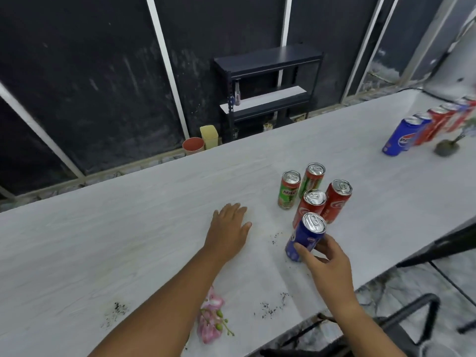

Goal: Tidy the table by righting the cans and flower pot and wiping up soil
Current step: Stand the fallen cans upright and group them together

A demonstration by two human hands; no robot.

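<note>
My right hand (325, 258) is wrapped around the lower part of a blue can (305, 237) that stands upright on the white table (128, 240). Just behind it stand two red cans (310, 206) (336, 200) and two green cans (289, 189) (312, 179), all upright. My left hand (229, 229) lies flat on the table, fingers spread, left of the cans and holding nothing. Dark soil specks lie near the blue can (275, 238), at the front right (270, 309) and at the front left (116, 314). Pink flowers (210, 319) lie near the front edge, partly under my left forearm.
A row of blue and red cans (422, 127) stands at the far right, beside a small dark mound with a plant stem (447, 148). A black shelf unit (268, 91), a yellow container (209, 136) and a red pot (193, 146) sit beyond the table. Black chair frames (412, 320) stand at the front right.
</note>
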